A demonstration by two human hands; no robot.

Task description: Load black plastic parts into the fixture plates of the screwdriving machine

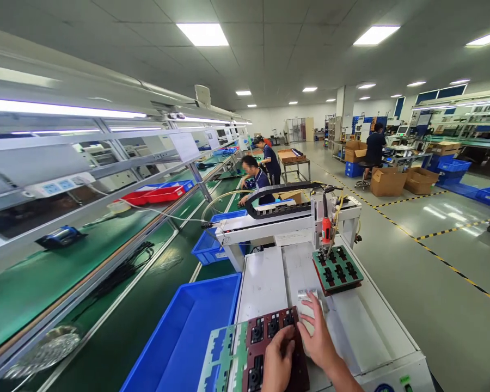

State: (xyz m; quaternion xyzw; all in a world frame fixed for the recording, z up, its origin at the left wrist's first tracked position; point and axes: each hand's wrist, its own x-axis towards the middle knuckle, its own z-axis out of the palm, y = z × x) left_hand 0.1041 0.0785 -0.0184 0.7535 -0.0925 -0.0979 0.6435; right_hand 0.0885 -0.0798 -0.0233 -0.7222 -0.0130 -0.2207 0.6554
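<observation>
My left hand [278, 359] is over a dark red fixture plate [301, 365], its fingers curled and thumb bent in. What lies between its fingertips, if anything, is hidden. Several black plastic parts [256, 331] sit in the plate's cutouts. A green slotted frame [239, 348] lies along the plate's left side. My right hand [320, 337] hovers at the plate's right edge with its fingers spread, near a small clear-and-white object [307, 296] on the machine bed. Further back, a green-topped fixture [338, 269] carrying black parts stands under a red-bodied screwdriver head [326, 230].
The white gantry machine [265, 272] spans the bench ahead. A blue bin [188, 326] stands left of it, with another blue bin [210, 247] behind. A green conveyor belt [118, 261] runs along the left. Co-workers [256, 179] sit and stand further up the line.
</observation>
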